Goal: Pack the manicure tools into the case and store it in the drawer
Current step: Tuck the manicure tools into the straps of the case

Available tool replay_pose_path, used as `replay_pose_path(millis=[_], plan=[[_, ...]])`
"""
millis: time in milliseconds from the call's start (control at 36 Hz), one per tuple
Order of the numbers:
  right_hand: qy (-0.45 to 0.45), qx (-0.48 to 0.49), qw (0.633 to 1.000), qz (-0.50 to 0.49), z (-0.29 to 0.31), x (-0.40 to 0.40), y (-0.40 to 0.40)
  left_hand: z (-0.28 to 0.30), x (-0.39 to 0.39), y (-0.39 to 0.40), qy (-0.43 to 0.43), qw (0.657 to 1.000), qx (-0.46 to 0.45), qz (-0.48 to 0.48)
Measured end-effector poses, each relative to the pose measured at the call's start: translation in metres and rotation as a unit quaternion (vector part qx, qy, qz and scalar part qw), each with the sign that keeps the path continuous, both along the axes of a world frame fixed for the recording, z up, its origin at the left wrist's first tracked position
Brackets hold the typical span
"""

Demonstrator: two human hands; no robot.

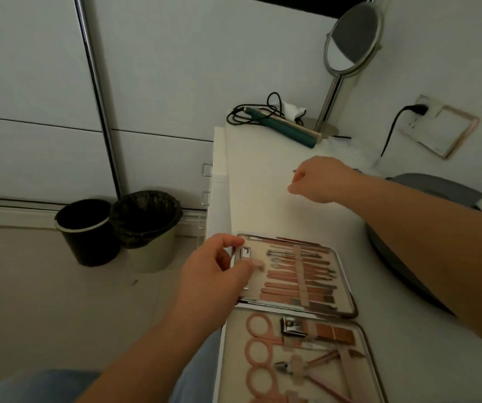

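Observation:
An open manicure case (347, 308) lies flat on the white table (263, 199), both halves lined with rose-gold tools under straps. The near half holds pink scissors (258, 338), a nail clipper (293, 327) and nippers. My left hand (216, 269) holds the left edge of the far half, thumb on top of the rim and fingertips resting on the lining. My right hand (318, 180) hovers over the table beyond the case with fingers curled; a thin dark metal tool tip (295, 171) pokes out of it at the left.
Drawer handles (206, 170) show on the table's left side. Two dark bins (117, 228) stand on the floor. A green hair tool with a black cable (280, 123), a round mirror (350, 42), a wall socket (420, 110) and a grey chair (425, 193) surround the table.

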State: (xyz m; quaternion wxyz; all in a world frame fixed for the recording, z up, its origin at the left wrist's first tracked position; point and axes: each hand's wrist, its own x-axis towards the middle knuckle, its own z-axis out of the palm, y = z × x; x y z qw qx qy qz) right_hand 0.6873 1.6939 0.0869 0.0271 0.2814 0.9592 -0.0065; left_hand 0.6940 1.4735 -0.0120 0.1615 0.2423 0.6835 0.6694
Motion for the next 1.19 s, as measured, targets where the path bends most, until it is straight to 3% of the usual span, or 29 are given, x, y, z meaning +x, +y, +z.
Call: replay_pose_path(millis=[194,333,639,722,861,1000,1083,1194], plan=[[-0.062,0.099,0.992,-0.057,-0.002,-0.027,0.037,-0.008,-0.006,0.005,0.032,0.999,-0.024,-0.002],[-0.103,0.105,0.986,-0.080,-0.014,-0.042,0.051,-0.011,-0.007,0.003,0.022,1.000,-0.013,-0.017],[-0.072,0.119,0.988,-0.073,-0.023,-0.040,0.060,-0.016,-0.011,0.001,0.043,0.998,-0.019,-0.035],[-0.029,0.106,0.992,-0.068,-0.019,-0.038,0.050,-0.012,-0.013,-0.001,0.046,0.997,-0.031,-0.054],[0.122,-0.023,0.991,-0.040,-0.013,-0.028,0.017,-0.005,-0.016,-0.003,0.048,0.995,-0.034,-0.075],[0.283,-0.242,0.928,-0.006,-0.015,0.012,-0.034,0.000,-0.019,-0.005,0.032,0.994,-0.028,-0.100],[0.316,-0.310,0.896,0.025,-0.022,0.045,-0.059,0.002,-0.018,-0.006,0.036,0.993,-0.024,-0.111],[0.308,-0.320,0.896,0.018,-0.030,0.071,-0.070,0.003,-0.018,-0.007,0.043,0.993,-0.026,-0.111]])
